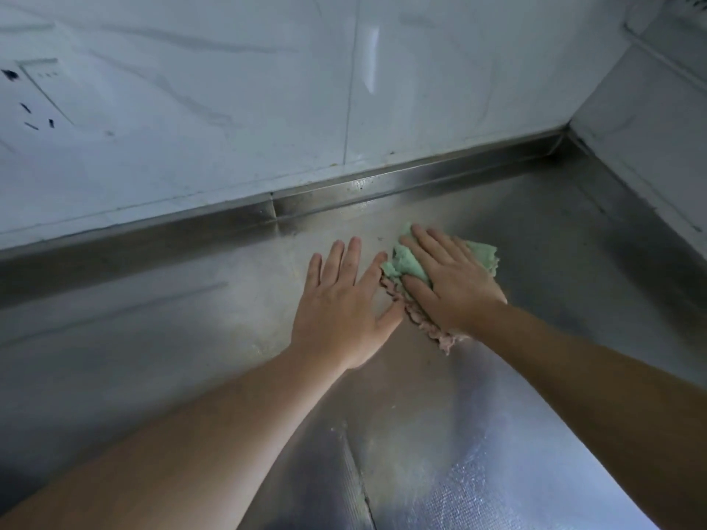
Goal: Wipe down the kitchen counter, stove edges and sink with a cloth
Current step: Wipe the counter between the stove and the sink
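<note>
While your right hand [449,279] lies flat on the cloth [411,262], fingers straight and pressing, not curled round it, push down evenly so the whole cloth rubs the counter [191,319]. The cloth is green on top and pink underneath, and it sits bunched under your palm, a bit past the middle of the counter toward 1 o'clock. Your left hand [340,304] rests flat just beside it at 9 o'clock, fingers straight and holding nothing; its first finger looks like it touches the cloth's edge. Spread the cloth out wider if you can, so each stroke cleans more. Go in long, slow lines and let each line cover a bit of the last one. At 12 o'clock a metal lip [382,183] runs along the wall [229,109], and dirt likes to hide there, so run the cloth right into that fold. At 2 o'clock the lip meets a side wall [650,128] in a corner; poke the cloth in there too. You have lots of room toward 9 o'clock and back toward 6 o'clock.
</note>
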